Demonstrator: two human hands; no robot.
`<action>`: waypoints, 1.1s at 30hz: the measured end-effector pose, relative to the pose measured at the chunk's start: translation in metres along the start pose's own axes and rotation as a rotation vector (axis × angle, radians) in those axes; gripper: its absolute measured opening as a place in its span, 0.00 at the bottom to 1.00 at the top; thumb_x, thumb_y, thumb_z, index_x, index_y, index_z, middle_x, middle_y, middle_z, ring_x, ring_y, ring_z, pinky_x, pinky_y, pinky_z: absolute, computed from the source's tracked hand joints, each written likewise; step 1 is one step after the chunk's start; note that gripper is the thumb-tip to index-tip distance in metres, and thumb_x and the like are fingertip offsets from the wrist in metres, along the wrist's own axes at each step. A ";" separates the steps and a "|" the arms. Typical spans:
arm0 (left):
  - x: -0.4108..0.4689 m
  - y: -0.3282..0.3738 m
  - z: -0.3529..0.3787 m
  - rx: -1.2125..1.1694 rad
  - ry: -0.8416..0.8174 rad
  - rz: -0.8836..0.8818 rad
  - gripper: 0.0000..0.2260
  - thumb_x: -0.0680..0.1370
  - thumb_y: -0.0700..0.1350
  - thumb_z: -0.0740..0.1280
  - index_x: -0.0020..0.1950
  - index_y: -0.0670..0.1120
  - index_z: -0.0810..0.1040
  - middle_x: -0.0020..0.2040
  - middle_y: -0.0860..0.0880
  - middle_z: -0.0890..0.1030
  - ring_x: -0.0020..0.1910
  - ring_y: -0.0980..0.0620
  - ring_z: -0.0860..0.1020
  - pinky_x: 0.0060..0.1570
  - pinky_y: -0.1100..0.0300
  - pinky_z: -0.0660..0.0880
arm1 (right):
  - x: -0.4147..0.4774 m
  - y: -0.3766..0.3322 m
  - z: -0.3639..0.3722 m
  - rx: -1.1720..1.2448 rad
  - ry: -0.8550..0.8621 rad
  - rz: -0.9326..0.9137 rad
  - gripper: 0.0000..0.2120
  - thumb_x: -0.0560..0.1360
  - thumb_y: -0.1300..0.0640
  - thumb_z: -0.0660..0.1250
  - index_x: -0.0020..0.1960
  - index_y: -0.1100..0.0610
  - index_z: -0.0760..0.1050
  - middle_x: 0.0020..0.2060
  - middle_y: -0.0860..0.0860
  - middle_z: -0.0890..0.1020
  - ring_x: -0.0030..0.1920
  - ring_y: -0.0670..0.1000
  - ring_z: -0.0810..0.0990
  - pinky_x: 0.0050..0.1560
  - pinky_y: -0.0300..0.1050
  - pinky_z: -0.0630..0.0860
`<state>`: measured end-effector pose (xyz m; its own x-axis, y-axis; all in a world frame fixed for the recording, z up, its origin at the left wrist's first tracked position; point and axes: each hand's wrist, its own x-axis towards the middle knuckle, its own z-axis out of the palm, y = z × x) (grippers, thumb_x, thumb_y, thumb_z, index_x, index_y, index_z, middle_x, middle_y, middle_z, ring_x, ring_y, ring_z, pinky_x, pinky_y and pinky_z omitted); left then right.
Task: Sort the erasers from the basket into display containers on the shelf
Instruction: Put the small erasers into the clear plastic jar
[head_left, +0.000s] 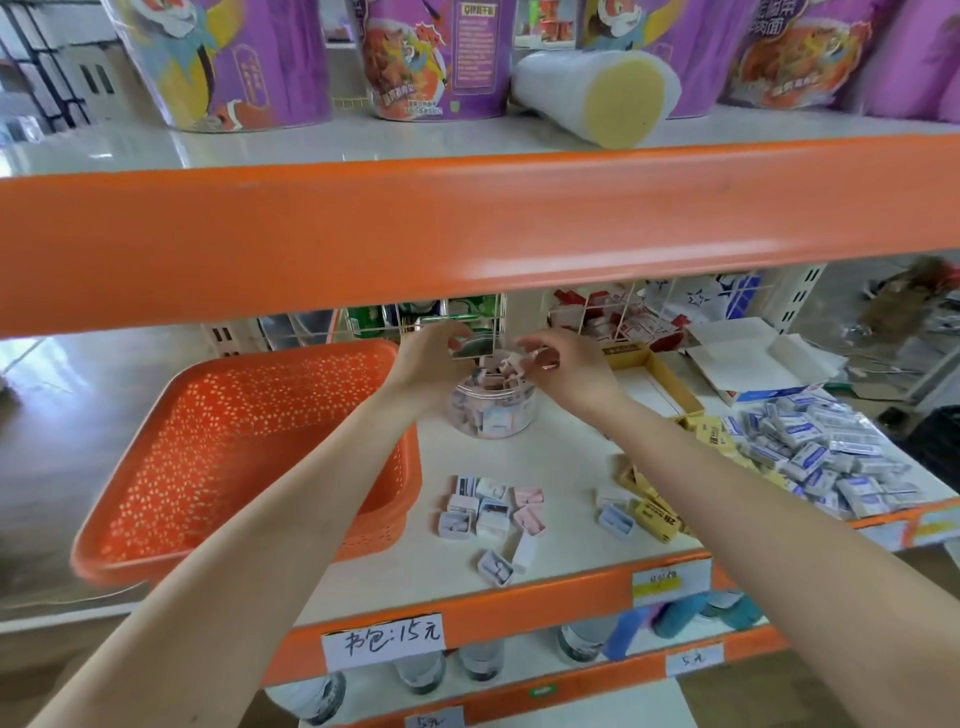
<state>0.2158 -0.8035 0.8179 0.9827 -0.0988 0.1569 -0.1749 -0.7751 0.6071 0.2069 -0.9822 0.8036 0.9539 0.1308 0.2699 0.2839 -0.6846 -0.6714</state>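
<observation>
Left hand (431, 358) grips the clear round plastic jar (491, 415) on the white shelf (561, 462); right hand (566, 371) pinches a small pink eraser (546, 362) above it.

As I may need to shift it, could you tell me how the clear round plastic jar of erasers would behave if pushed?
The clear round plastic jar looks packed with small erasers, so probably heavy for its size. Its squat shape suggests sliding rather than tipping on the white shelf. With no lid on, a jolt might spill some.
</observation>
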 end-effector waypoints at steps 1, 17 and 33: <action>-0.001 0.002 0.000 -0.002 0.005 0.008 0.18 0.75 0.39 0.69 0.65 0.45 0.74 0.58 0.47 0.79 0.55 0.51 0.77 0.52 0.64 0.70 | -0.004 0.001 0.000 0.014 0.004 -0.006 0.13 0.75 0.61 0.67 0.59 0.58 0.77 0.51 0.51 0.82 0.39 0.39 0.76 0.36 0.24 0.69; -0.075 0.038 0.028 0.384 -0.711 0.262 0.33 0.74 0.53 0.70 0.75 0.52 0.59 0.72 0.46 0.66 0.69 0.46 0.66 0.65 0.53 0.66 | -0.071 0.017 -0.032 -0.452 -0.547 0.109 0.16 0.75 0.53 0.68 0.62 0.50 0.75 0.55 0.47 0.78 0.48 0.46 0.76 0.48 0.39 0.72; -0.121 -0.004 0.041 0.418 -0.570 0.187 0.34 0.73 0.61 0.68 0.75 0.54 0.59 0.75 0.47 0.58 0.71 0.42 0.62 0.69 0.49 0.62 | -0.101 0.012 -0.018 -0.730 -0.603 -0.034 0.23 0.75 0.54 0.66 0.69 0.54 0.69 0.57 0.53 0.78 0.57 0.52 0.75 0.49 0.38 0.66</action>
<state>0.0999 -0.8136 0.7644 0.8379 -0.4744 -0.2699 -0.4171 -0.8755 0.2440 0.1125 -1.0162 0.7808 0.8937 0.3672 -0.2579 0.3759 -0.9265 -0.0165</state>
